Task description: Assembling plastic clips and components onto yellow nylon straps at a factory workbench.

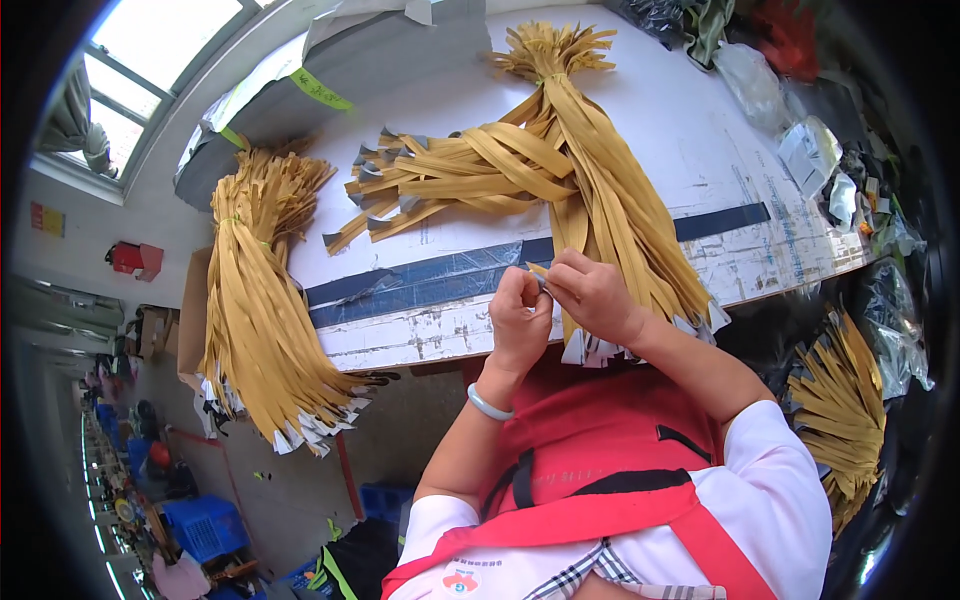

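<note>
My left hand and my right hand meet just above the table's near edge, fingers pinched together. Between them is the small end of a tan webbing strap with a bit of grey on it; the fingers cover most of it. Close beyond my right hand lies a long bundle of tan straps, tied near its far end, with white tips hanging over the near edge. Loose straps with grey tips spread leftward from it, folded over at the bundle.
Another tied bundle of tan straps drapes over the table's left end. Dark tape strips run along the white tabletop. More straps hang at the right, near plastic bags. A blue crate stands on the floor at lower left.
</note>
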The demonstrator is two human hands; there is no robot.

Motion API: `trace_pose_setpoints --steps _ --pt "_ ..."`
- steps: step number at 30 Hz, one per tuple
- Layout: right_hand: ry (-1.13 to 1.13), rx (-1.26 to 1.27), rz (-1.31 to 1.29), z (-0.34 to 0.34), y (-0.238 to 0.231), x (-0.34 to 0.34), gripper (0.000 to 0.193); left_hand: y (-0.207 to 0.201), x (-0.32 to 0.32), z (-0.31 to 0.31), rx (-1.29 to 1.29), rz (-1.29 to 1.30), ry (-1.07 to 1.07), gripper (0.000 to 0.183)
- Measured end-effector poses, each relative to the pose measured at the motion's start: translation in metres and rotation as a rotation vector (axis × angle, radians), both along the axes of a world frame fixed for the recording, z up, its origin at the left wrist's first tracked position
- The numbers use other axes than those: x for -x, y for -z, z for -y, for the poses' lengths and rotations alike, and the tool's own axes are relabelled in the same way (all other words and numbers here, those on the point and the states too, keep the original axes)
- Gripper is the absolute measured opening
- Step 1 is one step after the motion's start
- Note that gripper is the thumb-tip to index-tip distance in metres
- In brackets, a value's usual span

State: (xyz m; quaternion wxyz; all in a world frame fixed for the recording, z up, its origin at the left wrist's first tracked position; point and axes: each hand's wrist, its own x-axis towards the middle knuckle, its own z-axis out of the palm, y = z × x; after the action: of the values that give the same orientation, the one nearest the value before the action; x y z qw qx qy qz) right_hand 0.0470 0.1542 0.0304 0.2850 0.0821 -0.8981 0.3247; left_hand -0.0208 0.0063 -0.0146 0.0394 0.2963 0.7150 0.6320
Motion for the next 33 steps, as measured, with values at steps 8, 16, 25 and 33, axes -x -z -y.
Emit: trace_pose_setpoints --steps 8,16,25,33 --pt "-0.189 0.572 0.304 -0.017 -0.004 -0.007 0.003 -0.023 0.013 0.020 -0.052 0.196 0.348 0.006" --pt "0.020 0.829 0.496 -0.027 -0.001 -0.017 0.021 -0.019 -0.001 0.027 0.053 0.002 0.255 0.012" --pt "0.137 0.686 0.516 -0.069 -0.017 -0.063 0.016 -0.031 0.062 0.074 -0.288 0.260 -0.316 0.010" --pt "-0.262 0.146 0.351 0.005 -0.003 -0.051 0.012 0.034 -0.071 0.051 0.234 0.647 0.403 0.027"
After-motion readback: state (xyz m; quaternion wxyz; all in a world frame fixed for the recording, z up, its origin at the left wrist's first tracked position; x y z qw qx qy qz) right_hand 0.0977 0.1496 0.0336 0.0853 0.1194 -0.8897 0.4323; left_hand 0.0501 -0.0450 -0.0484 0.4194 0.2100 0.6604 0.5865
